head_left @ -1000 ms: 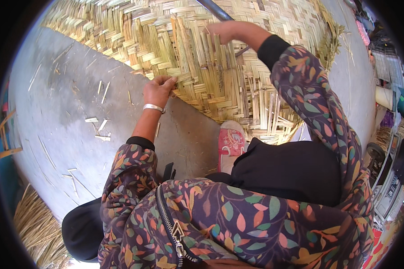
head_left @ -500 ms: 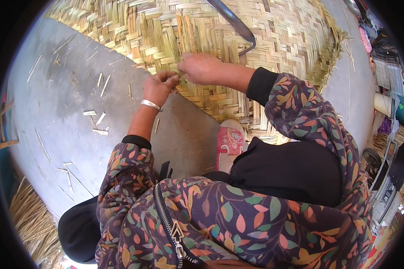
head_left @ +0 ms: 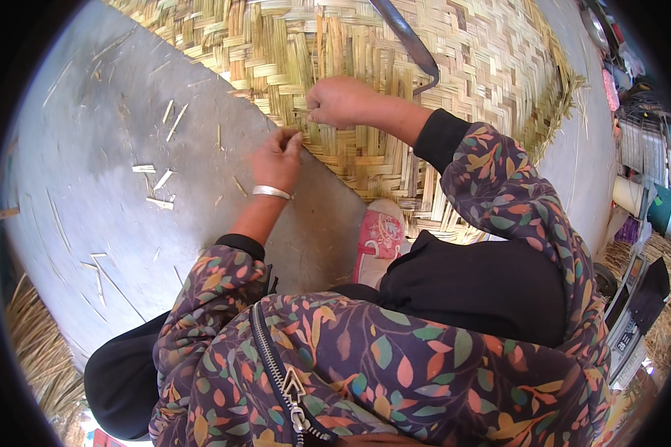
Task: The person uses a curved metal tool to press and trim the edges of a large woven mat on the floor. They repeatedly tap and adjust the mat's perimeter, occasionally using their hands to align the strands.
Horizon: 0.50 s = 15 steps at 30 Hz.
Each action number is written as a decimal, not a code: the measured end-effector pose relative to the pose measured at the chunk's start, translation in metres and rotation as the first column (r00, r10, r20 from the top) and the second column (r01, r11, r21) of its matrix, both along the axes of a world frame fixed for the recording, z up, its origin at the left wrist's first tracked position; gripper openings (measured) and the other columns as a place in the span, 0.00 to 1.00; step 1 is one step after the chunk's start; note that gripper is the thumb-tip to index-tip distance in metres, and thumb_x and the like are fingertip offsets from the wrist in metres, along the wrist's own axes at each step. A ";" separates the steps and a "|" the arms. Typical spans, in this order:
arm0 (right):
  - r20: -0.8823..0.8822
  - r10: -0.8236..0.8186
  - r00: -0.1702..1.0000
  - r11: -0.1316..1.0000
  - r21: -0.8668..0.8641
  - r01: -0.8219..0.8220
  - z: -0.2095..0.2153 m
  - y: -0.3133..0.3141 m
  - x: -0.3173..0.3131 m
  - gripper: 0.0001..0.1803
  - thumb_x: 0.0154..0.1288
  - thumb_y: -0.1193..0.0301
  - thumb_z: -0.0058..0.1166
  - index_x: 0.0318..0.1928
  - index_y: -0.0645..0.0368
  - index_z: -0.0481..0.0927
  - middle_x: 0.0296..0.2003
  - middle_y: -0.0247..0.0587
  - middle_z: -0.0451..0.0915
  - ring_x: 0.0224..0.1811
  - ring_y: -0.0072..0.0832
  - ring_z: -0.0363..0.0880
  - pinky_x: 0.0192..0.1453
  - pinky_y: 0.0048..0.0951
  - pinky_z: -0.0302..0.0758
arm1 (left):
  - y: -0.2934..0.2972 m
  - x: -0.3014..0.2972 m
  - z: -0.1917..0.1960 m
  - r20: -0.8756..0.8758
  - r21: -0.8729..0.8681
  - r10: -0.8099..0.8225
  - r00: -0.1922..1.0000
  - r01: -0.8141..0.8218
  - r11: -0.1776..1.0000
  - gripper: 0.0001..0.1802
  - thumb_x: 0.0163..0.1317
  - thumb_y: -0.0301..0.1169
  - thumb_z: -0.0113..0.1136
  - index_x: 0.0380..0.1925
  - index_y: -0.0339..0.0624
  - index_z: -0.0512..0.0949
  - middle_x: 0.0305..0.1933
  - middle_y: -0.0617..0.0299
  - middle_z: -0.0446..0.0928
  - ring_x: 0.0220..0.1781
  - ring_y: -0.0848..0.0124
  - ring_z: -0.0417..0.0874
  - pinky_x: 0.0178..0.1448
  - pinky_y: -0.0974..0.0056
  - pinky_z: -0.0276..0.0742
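Note:
A large woven mat [head_left: 492, 82] of pale yellow-green flat strips lies on the floor before me, its straight edge running diagonally under my hands. Over the mat, close to that edge, my right hand [head_left: 341, 101] is closed with its fingers curled under; what they grip is hidden. My left hand [head_left: 277, 158] is just off the edge, thumb and fingers pinched together and slightly blurred. Anything in that pinch is too small to make out. A silver bracelet [head_left: 273, 192] circles my left wrist. A dark curved metal blade [head_left: 408, 43] rests on the mat beyond my right hand.
Cut strip scraps [head_left: 160, 203] litter the grey floor [head_left: 201, 164] on the left. Bundled straw [head_left: 41, 350] lies at the lower left. My pink shoe [head_left: 381, 235] rests at the mat's near edge. Wheeled and wire-framed items [head_left: 641, 141] crowd the right side.
My hands, together at the mat's edge before, have drawn apart. The left has come nearer to me and slightly right; the right is slightly farther off and to the right.

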State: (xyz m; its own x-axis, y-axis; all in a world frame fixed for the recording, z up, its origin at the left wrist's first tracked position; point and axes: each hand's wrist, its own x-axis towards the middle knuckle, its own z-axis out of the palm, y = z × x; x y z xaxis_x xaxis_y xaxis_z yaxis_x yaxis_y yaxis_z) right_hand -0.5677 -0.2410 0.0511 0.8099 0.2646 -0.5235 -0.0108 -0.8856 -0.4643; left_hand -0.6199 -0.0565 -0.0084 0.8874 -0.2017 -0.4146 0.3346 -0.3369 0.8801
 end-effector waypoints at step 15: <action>0.069 0.000 0.998 0.993 -0.115 0.008 0.006 0.005 -0.010 0.12 0.51 0.68 0.50 0.31 0.59 0.84 0.34 0.53 0.83 0.39 0.51 0.82 0.41 0.49 0.78 | -0.020 -0.042 0.006 0.130 0.074 -0.126 0.984 0.117 0.990 0.26 0.64 0.35 0.58 0.62 0.43 0.69 0.34 0.48 0.83 0.35 0.50 0.84 0.41 0.51 0.78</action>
State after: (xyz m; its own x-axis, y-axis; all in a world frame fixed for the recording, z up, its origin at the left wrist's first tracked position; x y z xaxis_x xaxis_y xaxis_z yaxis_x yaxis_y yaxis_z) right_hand -0.5781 -0.2362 0.0567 0.8460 0.2019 -0.4934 0.0136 -0.9334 -0.3586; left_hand -0.6619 -0.0764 -0.0029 0.9064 -0.2871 -0.3098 0.1685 -0.4268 0.8885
